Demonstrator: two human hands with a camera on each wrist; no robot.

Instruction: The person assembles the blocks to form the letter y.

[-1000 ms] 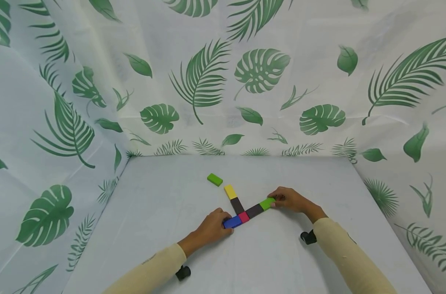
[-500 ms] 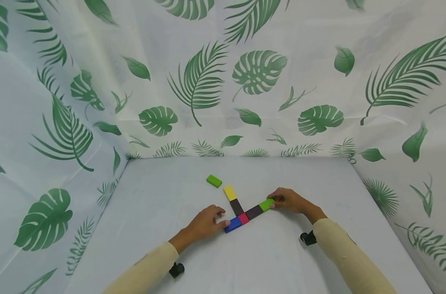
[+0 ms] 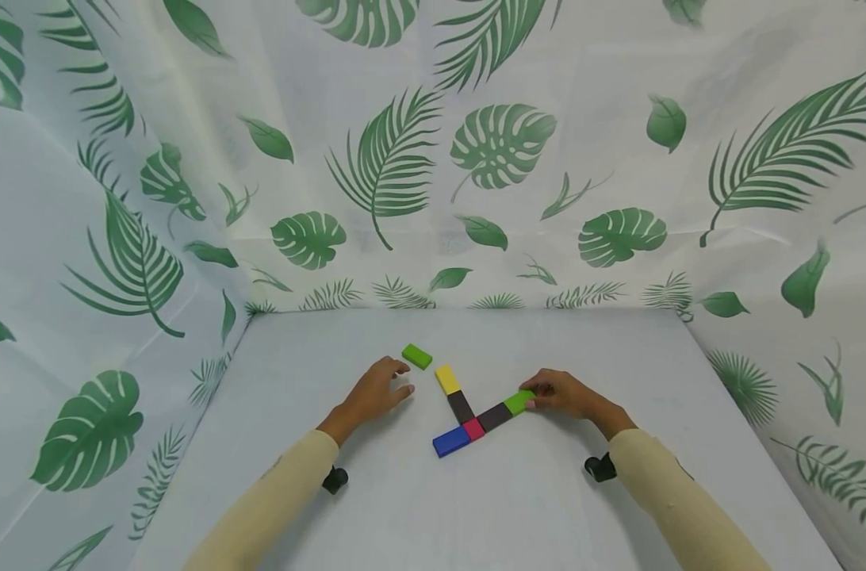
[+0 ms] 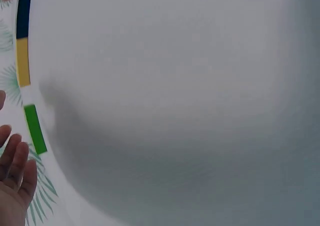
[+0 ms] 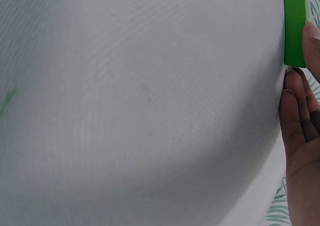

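Flat rectangular blocks lie joined on the table. A blue block (image 3: 451, 442), a small red block (image 3: 473, 429), a black block (image 3: 494, 417) and a green block (image 3: 520, 401) form a slanting row. From the red one, a second black block (image 3: 461, 407) and a yellow block (image 3: 446, 379) branch toward the back. My right hand (image 3: 567, 394) pinches the outer end of the row's green block, its thumb on the near side. Holding nothing, my left hand (image 3: 373, 391) hovers with spread fingers just short of a loose green block (image 3: 417, 356).
The white table (image 3: 519, 507) meets leaf-printed sheets (image 3: 404, 262) at the back and on both sides. A small black wrist device (image 3: 335, 480) sits under the left sleeve, another black wrist device (image 3: 601, 468) by the right one.
My left hand has let go of the blue block and moved back and left toward the loose green block. My right hand keeps its place at the row's green end.
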